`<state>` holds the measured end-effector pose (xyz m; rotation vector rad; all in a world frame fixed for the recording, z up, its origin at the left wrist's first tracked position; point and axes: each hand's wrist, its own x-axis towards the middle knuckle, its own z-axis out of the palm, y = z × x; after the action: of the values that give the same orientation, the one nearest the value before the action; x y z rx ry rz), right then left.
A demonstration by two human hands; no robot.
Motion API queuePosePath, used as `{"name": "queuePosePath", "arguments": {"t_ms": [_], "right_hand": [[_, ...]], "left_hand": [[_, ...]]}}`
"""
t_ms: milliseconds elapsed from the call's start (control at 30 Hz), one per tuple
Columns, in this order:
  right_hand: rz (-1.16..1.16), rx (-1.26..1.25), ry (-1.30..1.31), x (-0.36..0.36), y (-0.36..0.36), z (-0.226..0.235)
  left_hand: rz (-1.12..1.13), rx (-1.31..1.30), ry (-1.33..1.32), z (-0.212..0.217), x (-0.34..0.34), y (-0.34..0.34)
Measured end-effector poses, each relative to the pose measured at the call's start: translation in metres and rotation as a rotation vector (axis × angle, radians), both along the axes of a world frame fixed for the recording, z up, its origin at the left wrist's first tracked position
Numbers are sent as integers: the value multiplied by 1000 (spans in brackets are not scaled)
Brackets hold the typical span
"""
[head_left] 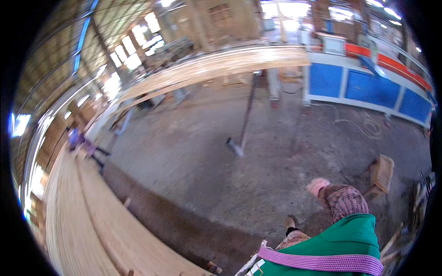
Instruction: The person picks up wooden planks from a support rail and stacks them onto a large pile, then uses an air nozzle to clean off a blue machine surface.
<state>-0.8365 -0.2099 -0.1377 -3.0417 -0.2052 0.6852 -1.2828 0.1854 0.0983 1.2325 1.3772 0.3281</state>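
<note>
The right hand (317, 186), in a pink glove at the end of a checked sleeve, hangs low over the dusty concrete floor (193, 156) with its fingers curled in, though I cannot tell whether they have hold of anything; the left hand is out of sight. Nearest it, a small wooden stool (382, 172) stands on the floor just to its right, and a long dark pole (246, 115) slants across the floor well ahead. Long pale boards (83, 221) run down the left side, a blue machine (368, 87) stands at the far right, and another person (76, 138) bends over the boards far off.
</note>
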Motion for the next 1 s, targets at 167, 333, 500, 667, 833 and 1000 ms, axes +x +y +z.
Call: {"name": "queuePosePath", "arguments": {"t_ms": [167,333,500,667,833,1000], "right_hand": [[-236,-12,-30,7,-182,-61],[-332,196,403,-6,-168,-116],[-243,96,417,54,-170,-22],[-532,222,414,108,-227,-16],[-568,227,357,199,-247,-1],[-152,246,408,339,-229,78]], "left_hand": [[-381,4,-204,-9,178,-29],[-645,-154,-250,-25,389,-101],[-850,-344,-301,-19,562,-206],[-953,-317,-189,-29,649,-263],[-1138,-451,-186,-29,790,-322],[-1126,-569,-263,-44,916,-338]]}}
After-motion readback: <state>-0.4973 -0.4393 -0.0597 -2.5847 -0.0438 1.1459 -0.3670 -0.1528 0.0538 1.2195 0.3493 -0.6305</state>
